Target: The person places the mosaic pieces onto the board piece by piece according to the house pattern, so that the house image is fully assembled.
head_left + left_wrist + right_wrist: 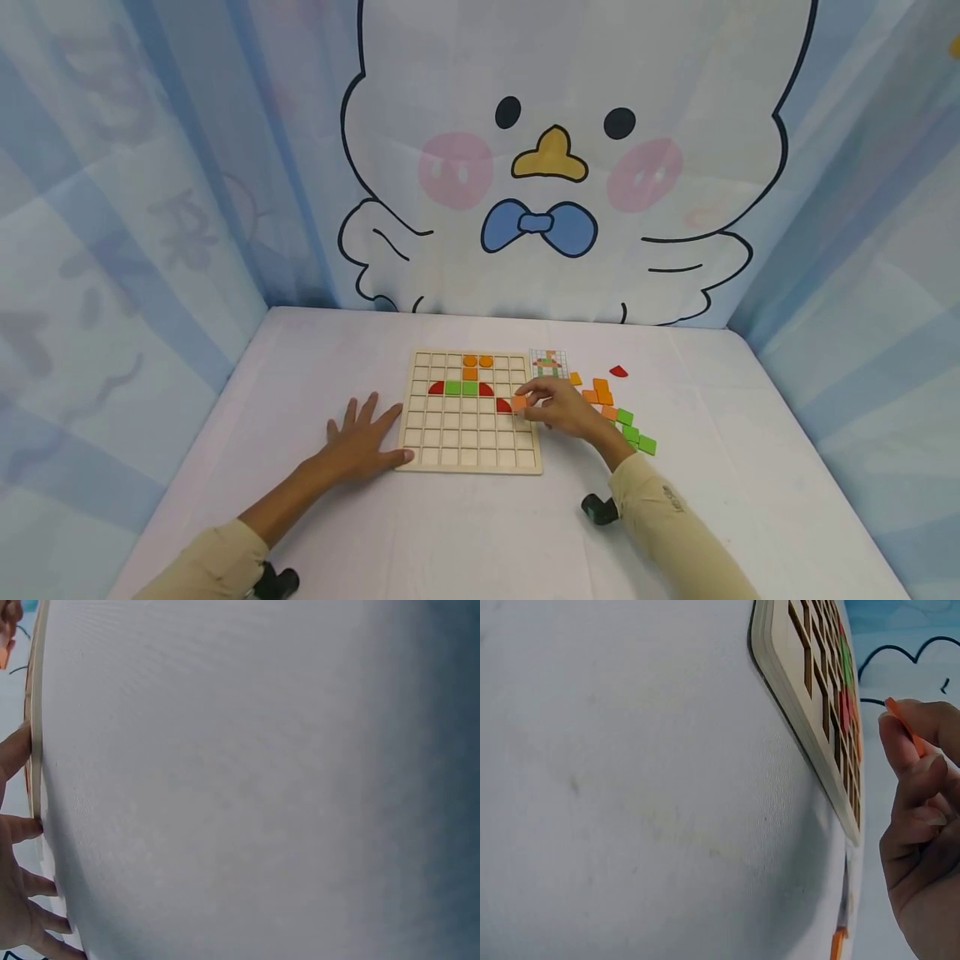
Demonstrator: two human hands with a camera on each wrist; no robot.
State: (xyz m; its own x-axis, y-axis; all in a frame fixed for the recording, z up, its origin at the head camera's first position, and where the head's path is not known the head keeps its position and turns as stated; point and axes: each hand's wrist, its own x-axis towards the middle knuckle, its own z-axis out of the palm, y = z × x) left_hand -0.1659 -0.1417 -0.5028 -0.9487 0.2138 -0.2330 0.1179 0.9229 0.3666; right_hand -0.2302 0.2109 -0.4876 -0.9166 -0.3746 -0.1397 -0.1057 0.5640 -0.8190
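Note:
A square wooden grid board point(468, 435) lies on the table. My left hand point(360, 442) rests at its left side with the fingers spread, the thumb touching the near left corner. Above the board's right columns, my right hand point(562, 408) pinches an orange square tile point(905, 727) between thumb and fingertips. Set in the grid beside that tile is a red quarter-round tile point(503, 406). Farther up the board lie two green squares point(461, 388) between red quarter-rounds point(437, 388), an orange square point(470, 374), and two orange tiles with round shapes point(478, 361).
A small pattern card point(549, 362) lies at the board's far right corner. Right of it are loose orange tiles point(602, 390), green tiles point(631, 434) and one red piece point(618, 371). A printed curtain point(300, 167) hangs behind the white table point(465, 533).

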